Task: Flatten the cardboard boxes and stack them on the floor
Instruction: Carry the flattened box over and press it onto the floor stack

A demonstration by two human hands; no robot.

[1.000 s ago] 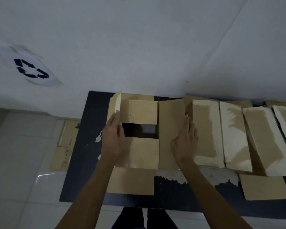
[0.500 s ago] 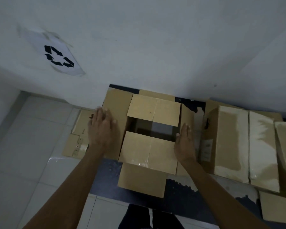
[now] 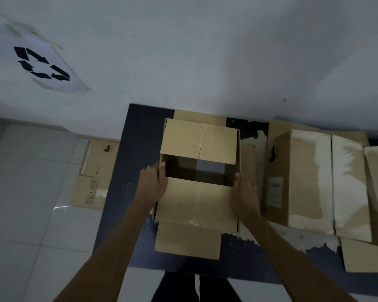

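Note:
A brown cardboard box (image 3: 196,201) stands on a dark table (image 3: 138,136), squared up, its top flaps partly folded in with a dark gap between them. One flap lies flat towards me. My left hand (image 3: 154,184) grips the box's left edge, thumb hooked over the rim into the gap. Against the right side lies my right hand (image 3: 244,192), fingers wrapped on that edge. A flattened cardboard piece (image 3: 96,173) lies on the white tiled floor to the left of the table.
Several taped brown boxes (image 3: 303,182) stand in a row on the table to the right, close to my right hand. A white wall runs behind, with a recycling sign (image 3: 42,64) taped on it. My dark trousers (image 3: 194,288) show below the table's near edge.
The side flaps that my hands were pressing outward have come in, and the box now stands squared up. Both hands moved from flat on the flaps to gripping the box's sides.

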